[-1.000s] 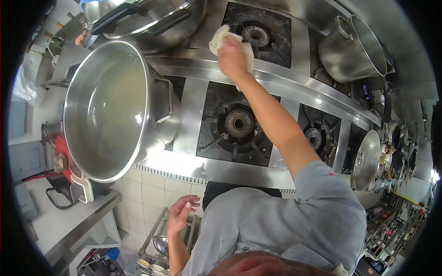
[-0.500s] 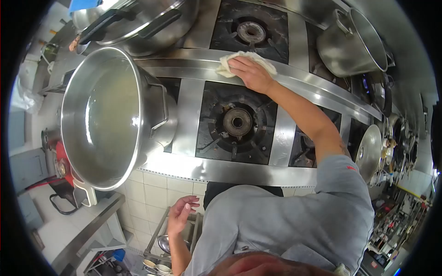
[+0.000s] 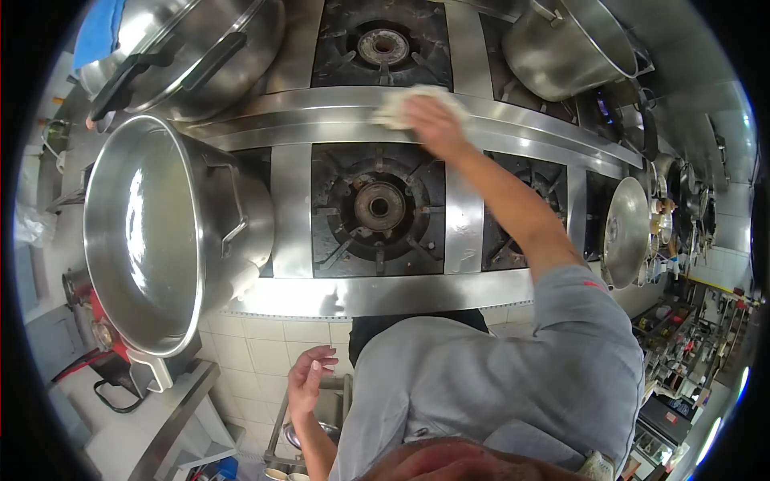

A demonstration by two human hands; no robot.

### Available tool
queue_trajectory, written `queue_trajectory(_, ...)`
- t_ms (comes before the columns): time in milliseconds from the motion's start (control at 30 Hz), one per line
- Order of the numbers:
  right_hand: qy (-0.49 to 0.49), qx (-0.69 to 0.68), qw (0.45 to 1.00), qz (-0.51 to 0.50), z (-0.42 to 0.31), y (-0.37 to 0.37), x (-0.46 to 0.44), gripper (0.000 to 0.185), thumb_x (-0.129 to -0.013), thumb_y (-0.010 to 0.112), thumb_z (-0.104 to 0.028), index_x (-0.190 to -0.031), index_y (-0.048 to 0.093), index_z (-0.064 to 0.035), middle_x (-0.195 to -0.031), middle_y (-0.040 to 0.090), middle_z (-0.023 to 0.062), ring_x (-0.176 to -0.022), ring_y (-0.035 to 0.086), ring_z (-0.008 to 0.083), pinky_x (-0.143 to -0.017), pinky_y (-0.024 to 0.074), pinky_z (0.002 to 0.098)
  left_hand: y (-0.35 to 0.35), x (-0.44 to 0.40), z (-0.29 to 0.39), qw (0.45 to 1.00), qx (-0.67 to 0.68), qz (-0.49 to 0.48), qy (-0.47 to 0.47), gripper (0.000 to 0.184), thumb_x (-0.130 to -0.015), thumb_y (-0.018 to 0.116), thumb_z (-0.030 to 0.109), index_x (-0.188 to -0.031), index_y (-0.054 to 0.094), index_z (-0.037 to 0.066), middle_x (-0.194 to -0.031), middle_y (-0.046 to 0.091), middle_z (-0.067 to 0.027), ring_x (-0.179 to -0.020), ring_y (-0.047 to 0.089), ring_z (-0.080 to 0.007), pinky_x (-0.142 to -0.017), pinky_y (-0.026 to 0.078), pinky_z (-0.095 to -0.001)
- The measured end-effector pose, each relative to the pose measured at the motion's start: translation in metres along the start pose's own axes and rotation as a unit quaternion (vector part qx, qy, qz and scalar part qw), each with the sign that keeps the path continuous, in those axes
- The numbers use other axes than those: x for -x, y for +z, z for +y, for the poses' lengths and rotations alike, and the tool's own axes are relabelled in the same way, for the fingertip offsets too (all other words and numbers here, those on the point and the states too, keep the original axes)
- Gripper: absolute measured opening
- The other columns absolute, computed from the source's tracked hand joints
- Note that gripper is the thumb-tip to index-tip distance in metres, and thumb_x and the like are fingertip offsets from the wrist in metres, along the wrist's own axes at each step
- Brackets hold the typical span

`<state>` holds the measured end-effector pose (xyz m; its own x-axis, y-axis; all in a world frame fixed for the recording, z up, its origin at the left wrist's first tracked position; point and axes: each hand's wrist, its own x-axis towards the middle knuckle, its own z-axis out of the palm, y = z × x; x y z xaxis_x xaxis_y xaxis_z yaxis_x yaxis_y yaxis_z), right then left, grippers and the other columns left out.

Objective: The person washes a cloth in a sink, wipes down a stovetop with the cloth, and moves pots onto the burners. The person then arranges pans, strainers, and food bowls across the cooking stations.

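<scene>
My right hand presses a pale cloth onto the raised steel ledge between the two rows of burners; hand and cloth are slightly blurred. Below the cloth lies the front burner with its black grate, and above it the back burner. My left hand hangs low beside my body, its fingers loosely spread and nothing in them. It is in front of the stove's front edge, touching nothing.
A big pot with liquid stands at the left. Behind it is a large lidded pan with black handles. Another deep pot is at the back right, and a round steel lid or pan at the right.
My right hand and the cloth have come down from beside the back burner onto the ledge. The view has shifted, so the stove and pots appear further left. My left hand stays low.
</scene>
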<state>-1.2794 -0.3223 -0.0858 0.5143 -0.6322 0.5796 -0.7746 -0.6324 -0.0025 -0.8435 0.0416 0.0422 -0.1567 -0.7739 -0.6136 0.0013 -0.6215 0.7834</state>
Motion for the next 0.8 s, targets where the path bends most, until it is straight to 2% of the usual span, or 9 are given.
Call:
queue_trajectory(67,0.049,-0.002,0.999,0.018,0.042,-0.057,0.063,0.035,-0.078,0.06,-0.001,-0.111,0.068,-0.004,-0.123,0.064,0.0156,-0.122,0.056,0.0332,-0.109,0.0419,0.0444,-0.005,0.006,-0.008,1.0,0.011,0.006,-0.002,0.04,-0.101,0.053,0.031,-0.122,0.059,-0.002,-0.113,0.067,-0.0119,-0.099,0.066,-0.0205,-0.081,0.053,-0.0313)
queue_trajectory(133,0.176,0.069,0.982,-0.018,0.058,-0.083,0.108,0.036,-0.077,0.059,0.0,-0.111,0.068,-0.0029,-0.12,0.064,0.0168,-0.122,0.055,0.0353,-0.109,0.0418,0.046,-0.006,0.008,-0.012,1.0,0.017,0.018,-0.006,0.039,-0.101,0.053,0.03,-0.122,0.059,-0.002,-0.113,0.067,-0.0119,-0.099,0.066,-0.0203,-0.08,0.053,-0.0313)
queue_trajectory(233,0.113,0.076,0.989,0.056,0.041,-0.049,0.076,0.035,-0.076,0.057,-0.001,-0.11,0.068,-0.0022,-0.116,0.064,0.0188,-0.119,0.056,0.0379,-0.106,0.0427,0.047,-0.002,0.0,-0.016,1.0,0.02,-0.002,-0.006,0.039,-0.101,0.053,0.03,-0.122,0.059,-0.002,-0.113,0.067,-0.0119,-0.097,0.066,-0.0202,-0.079,0.052,-0.0311)
queue_trajectory(267,0.105,-0.014,0.994,0.041,0.015,-0.041,0.037,0.037,-0.076,0.056,-0.003,-0.113,0.065,-0.0025,-0.116,0.061,0.0207,-0.115,0.055,0.0405,-0.104,0.0433,0.0469,0.002,-0.004,-0.013,1.0,0.011,-0.013,-0.004,0.039,-0.101,0.053,0.03,-0.122,0.06,-0.002,-0.113,0.067,-0.0118,-0.097,0.066,-0.0202,-0.079,0.052,-0.031)
queue_trajectory(300,0.148,-0.064,0.987,-0.003,0.002,0.004,0.025,0.05,-0.073,0.057,0.001,-0.123,0.06,-0.0016,-0.126,0.059,0.0239,-0.124,0.052,0.0409,-0.111,0.0367,0.0496,0.009,-0.011,-0.009,1.0,0.0,-0.026,-0.002,0.038,-0.101,0.053,0.03,-0.121,0.06,-0.002,-0.113,0.067,-0.0117,-0.097,0.066,-0.0202,-0.079,0.052,-0.0309)
queue_trajectory(400,0.099,-0.113,0.986,0.074,-0.057,0.043,-0.064,0.041,-0.076,0.055,0.0,-0.115,0.066,-0.0036,-0.124,0.062,0.0144,-0.124,0.053,0.032,-0.111,0.0386,0.0439,0.041,-0.037,0.02,0.994,-0.063,-0.092,0.01,0.039,-0.101,0.054,0.032,-0.12,0.061,-0.002,-0.113,0.067,-0.0118,-0.096,0.067,-0.0205,-0.079,0.052,-0.0309)
queue_trajectory(533,0.083,-0.058,0.993,0.062,0.004,-0.007,0.014,0.04,-0.077,0.057,0.0,-0.117,0.065,-0.0021,-0.127,0.061,0.0148,-0.126,0.053,0.0319,-0.112,0.0402,0.0428,0.056,-0.042,0.038,0.989,-0.093,-0.11,0.02,0.042,-0.1,0.055,0.035,-0.118,0.061,-0.002,-0.113,0.068,-0.0124,-0.096,0.067,-0.0213,-0.079,0.052,-0.0318)
queue_trajectory(667,0.21,0.189,0.959,-0.03,0.1,-0.115,0.161,0.046,-0.083,0.057,-0.006,-0.128,0.056,0.0024,-0.134,0.056,0.0203,-0.127,0.052,0.036,-0.11,0.042,0.043,0.055,-0.04,0.034,0.991,-0.091,-0.103,0.005,0.044,-0.1,0.056,0.037,-0.118,0.061,-0.002,-0.112,0.068,-0.013,-0.096,0.067,-0.0221,-0.078,0.053,-0.0325)
queue_trajectory(800,0.42,0.125,0.899,-0.003,0.152,-0.171,0.208,0.037,-0.083,0.054,-0.005,-0.119,0.065,-0.0036,-0.125,0.063,0.0201,-0.119,0.058,0.0362,-0.105,0.0449,0.0436,0.059,-0.041,0.032,0.992,-0.079,-0.095,0.022,0.044,-0.1,0.056,0.038,-0.118,0.061,-0.002,-0.112,0.068,-0.0131,-0.096,0.067,-0.0224,-0.078,0.053,-0.0327)
